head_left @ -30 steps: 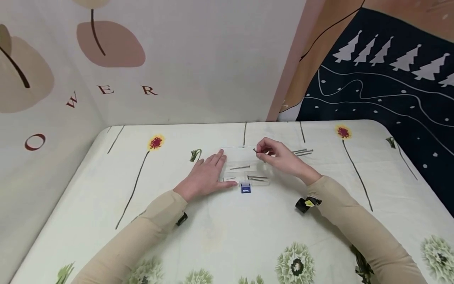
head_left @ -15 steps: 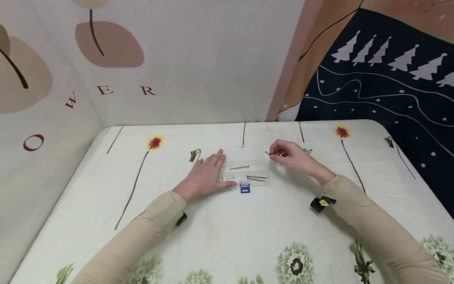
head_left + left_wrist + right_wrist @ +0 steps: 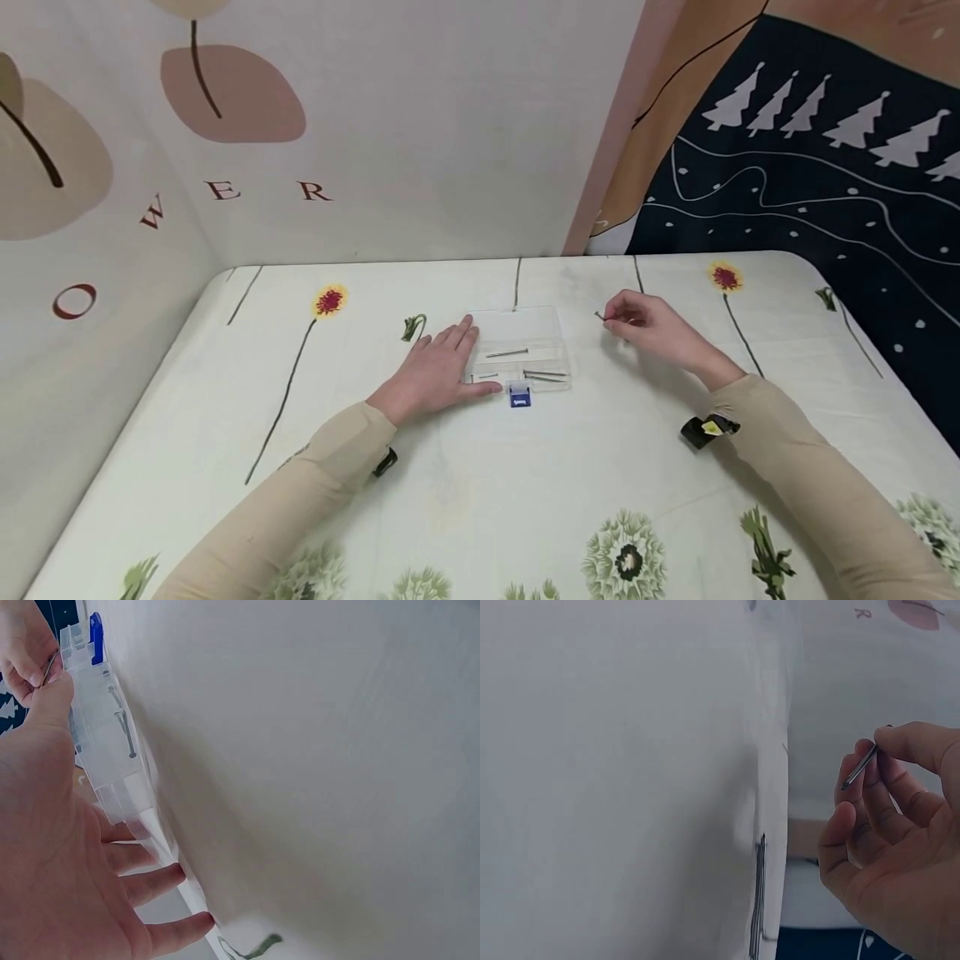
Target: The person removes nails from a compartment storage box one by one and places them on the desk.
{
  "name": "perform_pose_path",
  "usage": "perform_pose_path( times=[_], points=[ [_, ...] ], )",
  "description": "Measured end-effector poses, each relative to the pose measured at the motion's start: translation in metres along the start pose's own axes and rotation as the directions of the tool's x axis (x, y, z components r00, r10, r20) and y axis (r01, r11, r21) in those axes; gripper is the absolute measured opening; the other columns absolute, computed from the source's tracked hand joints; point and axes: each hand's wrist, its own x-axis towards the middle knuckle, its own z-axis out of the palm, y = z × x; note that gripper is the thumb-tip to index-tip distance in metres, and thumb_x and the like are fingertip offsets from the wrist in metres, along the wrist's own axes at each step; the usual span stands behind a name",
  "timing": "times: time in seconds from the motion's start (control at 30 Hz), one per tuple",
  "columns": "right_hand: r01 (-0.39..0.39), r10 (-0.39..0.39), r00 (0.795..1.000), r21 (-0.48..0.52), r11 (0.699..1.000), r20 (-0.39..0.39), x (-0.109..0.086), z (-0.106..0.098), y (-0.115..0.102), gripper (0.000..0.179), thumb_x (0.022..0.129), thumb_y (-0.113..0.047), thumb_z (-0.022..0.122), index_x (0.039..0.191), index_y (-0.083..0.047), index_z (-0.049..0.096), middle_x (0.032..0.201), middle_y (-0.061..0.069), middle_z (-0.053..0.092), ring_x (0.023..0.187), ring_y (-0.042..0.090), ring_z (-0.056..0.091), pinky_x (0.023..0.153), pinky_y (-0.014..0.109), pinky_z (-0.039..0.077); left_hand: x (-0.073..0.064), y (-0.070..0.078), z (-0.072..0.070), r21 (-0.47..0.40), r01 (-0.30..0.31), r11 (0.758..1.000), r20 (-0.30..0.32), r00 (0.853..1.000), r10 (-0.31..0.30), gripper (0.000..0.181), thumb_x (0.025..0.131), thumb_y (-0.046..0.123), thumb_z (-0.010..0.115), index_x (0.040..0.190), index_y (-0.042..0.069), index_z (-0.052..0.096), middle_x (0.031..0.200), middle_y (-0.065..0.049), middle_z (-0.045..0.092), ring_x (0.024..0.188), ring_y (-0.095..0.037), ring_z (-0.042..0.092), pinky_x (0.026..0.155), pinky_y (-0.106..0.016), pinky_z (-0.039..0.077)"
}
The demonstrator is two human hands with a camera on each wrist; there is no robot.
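A clear plastic compartment box (image 3: 564,354) with a blue latch (image 3: 520,398) stands lid-up on the table. Inside lie a long nail (image 3: 507,353) in the rear compartment, a couple of nails (image 3: 545,376) at front right and a small nail (image 3: 488,376) at front left. My left hand (image 3: 438,372) rests along the box's left side, fingers spread, thumb at its front edge. To the right of the box, my right hand (image 3: 656,333) pinches a nail (image 3: 860,766) between thumb and fingers, held above the cloth.
Loose nails (image 3: 758,900) lie on the cloth below the right hand, seen in the right wrist view; in the head view that hand hides them. A flower-printed cloth (image 3: 480,517) covers the table. Behind its far edge hangs a printed curtain (image 3: 450,150).
My right hand has moved right, away from over the box, carrying the nail, and now covers the loose nails on the cloth. The left hand has stayed in place.
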Motion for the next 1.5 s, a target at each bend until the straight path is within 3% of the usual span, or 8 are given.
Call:
perform_pose_path(
  times=[0.43, 0.7, 1.0, 1.5],
  points=[
    [-0.025, 0.023, 0.999, -0.110, 0.994, -0.023, -0.007, -0.025, 0.018, 0.013, 0.097, -0.004, 0.057, 0.105, 0.005, 0.059, 0.104, 0.016, 0.062, 0.096, 0.025, 0.054, 0.087, 0.038, 0.044, 0.000, 0.000, 0.000, -0.005, 0.005, 1.000, 0.000, 1.000, -0.005, 0.102, 0.087, 0.074, 0.043, 0.153, 0.000, 0.019, 0.160, -0.015, 0.009, 0.142, -0.034, 0.022, 0.110, -0.057, 0.021],
    [0.009, 0.003, 0.998, -0.162, 0.987, 0.069, -0.005, -0.029, 0.029, 0.010, 0.093, 0.005, 0.057, 0.101, 0.003, 0.062, 0.099, 0.012, 0.064, 0.091, 0.025, 0.055, 0.081, 0.030, 0.045, 0.001, 0.000, 0.000, -0.002, 0.005, 1.000, 0.005, 1.000, -0.005, 0.102, 0.087, 0.074, 0.043, 0.153, -0.001, 0.019, 0.160, -0.015, 0.008, 0.142, -0.035, 0.021, 0.110, -0.057, 0.021],
    [0.037, -0.003, 0.989, -0.226, 0.973, 0.148, 0.000, -0.027, 0.036, 0.011, 0.091, 0.007, 0.059, 0.096, -0.002, 0.064, 0.096, 0.008, 0.064, 0.088, 0.023, 0.054, 0.081, 0.036, 0.046, 0.000, -0.001, 0.000, -0.002, 0.002, 1.000, -0.005, 1.000, -0.002, 0.102, 0.087, 0.074, 0.043, 0.152, -0.001, 0.019, 0.159, -0.016, 0.009, 0.142, -0.035, 0.021, 0.110, -0.057, 0.022],
    [0.013, 0.011, 0.995, -0.240, 0.971, 0.097, 0.010, -0.028, 0.036, 0.013, 0.090, 0.009, 0.056, 0.096, 0.001, 0.065, 0.098, 0.013, 0.064, 0.090, 0.026, 0.056, 0.087, 0.044, 0.046, 0.000, 0.001, 0.000, 0.003, -0.005, 1.000, -0.005, 1.000, 0.005, 0.102, 0.087, 0.074, 0.043, 0.152, -0.001, 0.020, 0.159, -0.016, 0.009, 0.142, -0.035, 0.021, 0.110, -0.057, 0.022]
  ],
)
